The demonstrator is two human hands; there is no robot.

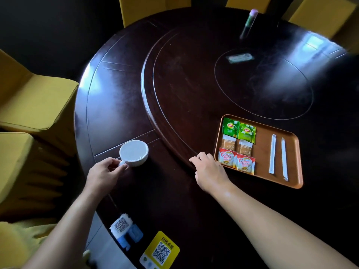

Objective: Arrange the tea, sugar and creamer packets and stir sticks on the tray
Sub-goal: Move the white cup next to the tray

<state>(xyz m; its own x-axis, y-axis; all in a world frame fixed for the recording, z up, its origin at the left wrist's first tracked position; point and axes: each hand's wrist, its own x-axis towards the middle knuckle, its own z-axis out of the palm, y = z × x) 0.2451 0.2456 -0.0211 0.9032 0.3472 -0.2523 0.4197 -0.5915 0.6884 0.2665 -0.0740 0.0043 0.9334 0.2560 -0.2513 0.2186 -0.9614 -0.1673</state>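
Dark round table (120,94), yellow chairs (37,101); L fingers (118,166) pinch cup (134,153), R fingers (202,159) loose, empty.

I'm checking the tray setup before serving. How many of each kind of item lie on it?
On the tray:
Green tea packets: 2
Brown sugar packets: 2
Creamer packets: 2
Wrapped stir sticks: 2
Total: 8

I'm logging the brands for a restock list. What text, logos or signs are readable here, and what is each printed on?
"Coffee mate": on both red-and-white creamer packets at the tray's near edge.
"Lipton" logo: on both green tea packets, small but recognisable.
Brown sugar packets: print too blurred to read.
Yellow QR sign: Chinese characters, too small to read reliably.
White QR card: code only.
Stir sticks: no print visible.
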